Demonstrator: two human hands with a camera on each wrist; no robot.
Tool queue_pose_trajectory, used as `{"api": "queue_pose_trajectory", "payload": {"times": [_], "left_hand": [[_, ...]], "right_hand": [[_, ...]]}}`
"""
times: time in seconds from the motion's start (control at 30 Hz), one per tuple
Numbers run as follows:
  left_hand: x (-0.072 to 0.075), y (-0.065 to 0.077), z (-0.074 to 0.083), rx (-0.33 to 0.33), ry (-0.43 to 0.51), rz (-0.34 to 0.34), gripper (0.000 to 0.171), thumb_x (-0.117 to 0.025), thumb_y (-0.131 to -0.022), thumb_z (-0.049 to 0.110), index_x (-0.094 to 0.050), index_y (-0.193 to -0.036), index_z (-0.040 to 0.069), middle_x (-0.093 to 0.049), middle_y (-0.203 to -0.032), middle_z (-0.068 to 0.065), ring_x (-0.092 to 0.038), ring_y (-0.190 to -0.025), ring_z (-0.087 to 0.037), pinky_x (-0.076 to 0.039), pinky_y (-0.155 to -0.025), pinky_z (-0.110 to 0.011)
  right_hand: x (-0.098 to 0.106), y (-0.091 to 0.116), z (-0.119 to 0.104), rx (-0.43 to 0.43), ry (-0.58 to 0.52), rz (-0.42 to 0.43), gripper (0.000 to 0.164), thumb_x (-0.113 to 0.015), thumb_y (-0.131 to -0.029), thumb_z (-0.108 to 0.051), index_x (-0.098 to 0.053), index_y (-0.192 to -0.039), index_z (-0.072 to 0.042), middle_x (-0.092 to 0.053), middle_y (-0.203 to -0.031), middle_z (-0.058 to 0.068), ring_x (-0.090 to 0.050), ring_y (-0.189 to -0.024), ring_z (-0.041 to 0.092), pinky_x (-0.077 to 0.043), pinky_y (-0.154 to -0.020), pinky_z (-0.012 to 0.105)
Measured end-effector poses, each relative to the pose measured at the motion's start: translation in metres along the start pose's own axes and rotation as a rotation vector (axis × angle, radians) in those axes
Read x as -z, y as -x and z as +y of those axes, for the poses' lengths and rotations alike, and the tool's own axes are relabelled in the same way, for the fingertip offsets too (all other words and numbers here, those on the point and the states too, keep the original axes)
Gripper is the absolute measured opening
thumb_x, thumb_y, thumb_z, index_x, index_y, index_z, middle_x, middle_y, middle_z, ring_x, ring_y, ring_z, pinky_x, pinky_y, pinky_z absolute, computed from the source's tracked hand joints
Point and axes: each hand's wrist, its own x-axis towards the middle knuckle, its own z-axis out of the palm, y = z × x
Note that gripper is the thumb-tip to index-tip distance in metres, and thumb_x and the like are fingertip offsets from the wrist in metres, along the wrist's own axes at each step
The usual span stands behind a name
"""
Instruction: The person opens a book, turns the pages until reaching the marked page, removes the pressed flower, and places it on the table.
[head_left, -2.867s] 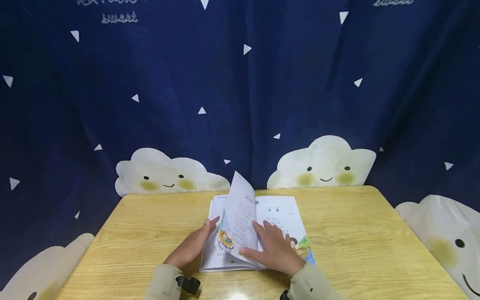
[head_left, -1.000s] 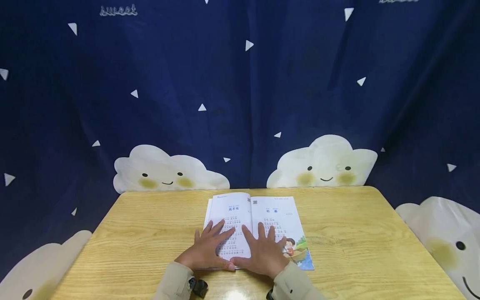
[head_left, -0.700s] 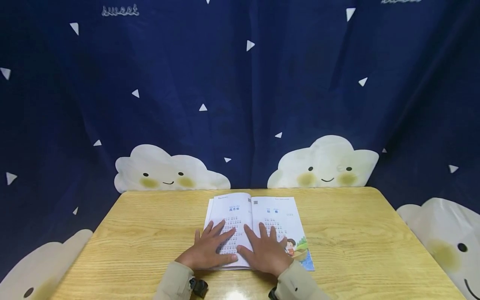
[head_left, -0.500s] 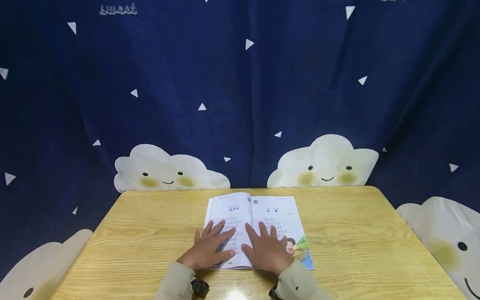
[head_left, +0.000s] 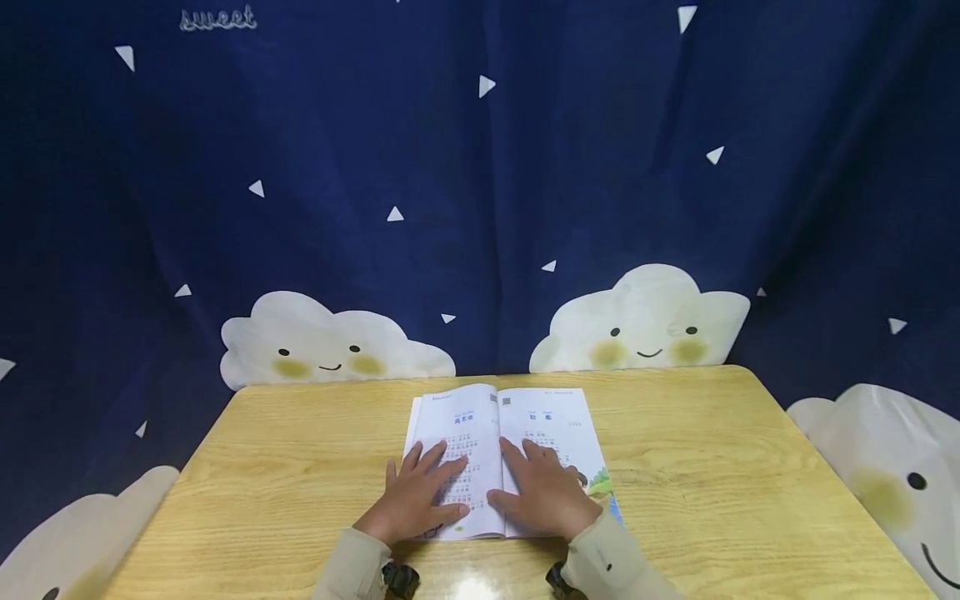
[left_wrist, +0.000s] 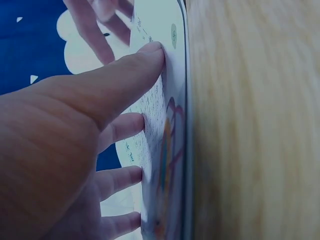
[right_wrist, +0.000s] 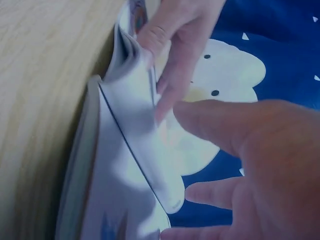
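A pale wood-grain table (head_left: 697, 467) with rounded far corners; on it lies an open book (head_left: 483, 458), its top near the far edge; roughly midway between the side edges.

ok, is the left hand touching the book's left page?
Touching. The left wrist view shows it: the left hand has its fingertips right against the left page, no gap visible.
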Motion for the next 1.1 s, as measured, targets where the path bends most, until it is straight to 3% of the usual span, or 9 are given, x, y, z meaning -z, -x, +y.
{"api": "queue_pose_trajectory", "payload": {"times": [0.27, 0.53, 0.83, 1.1], "left_hand": [[0.001, 0.003, 0.000, 0.037, 0.005, -0.003, 0.067, -0.065, -0.085, 0.056, -0.049, -0.143, 0.027, -0.031, -0.154, -0.014, -0.016, -0.140, -0.050, -0.006, -0.098, -0.080], [-0.002, 0.007, -0.003, 0.053, 0.014, -0.010, 0.067, -0.065, -0.084, 0.057, -0.049, -0.142, 0.028, -0.031, -0.155, -0.013, -0.015, -0.141, -0.049, -0.005, -0.099, -0.079], [-0.002, 0.008, -0.004, 0.057, -0.001, 0.008, 0.066, -0.064, -0.085, 0.057, -0.049, -0.142, 0.028, -0.031, -0.155, -0.012, -0.016, -0.141, -0.048, -0.006, -0.099, -0.079], [0.000, 0.001, 0.002, 0.029, 0.013, -0.001, 0.066, -0.063, -0.086, 0.055, -0.047, -0.144, 0.027, -0.029, -0.155, -0.012, -0.013, -0.142, -0.049, -0.004, -0.099, -0.078]], "right_hand": [[0.013, 0.014, 0.028, 0.076, -0.095, 0.031, 0.085, -0.073, -0.079, -0.052, -0.041, -0.146, -0.010, -0.038, -0.148, 0.021, -0.034, -0.136, 0.040, -0.027, -0.103, 0.064], [0.028, 0.036, 0.065, 0.127, -0.181, -0.083, 0.098, -0.080, -0.072, -0.052, -0.038, -0.148, -0.006, -0.028, -0.153, 0.024, -0.025, -0.141, 0.041, -0.014, -0.107, 0.067], [0.037, 0.040, 0.081, 0.107, -0.188, -0.146, 0.099, -0.086, -0.069, -0.039, -0.036, -0.148, -0.006, -0.029, -0.153, 0.021, -0.024, -0.142, 0.040, -0.013, -0.109, 0.065], [0.033, 0.042, 0.085, 0.012, -0.117, -0.135, 0.101, -0.089, -0.065, -0.038, -0.039, -0.148, -0.010, -0.032, -0.154, 0.015, -0.024, -0.143, 0.036, -0.014, -0.110, 0.064]]}}
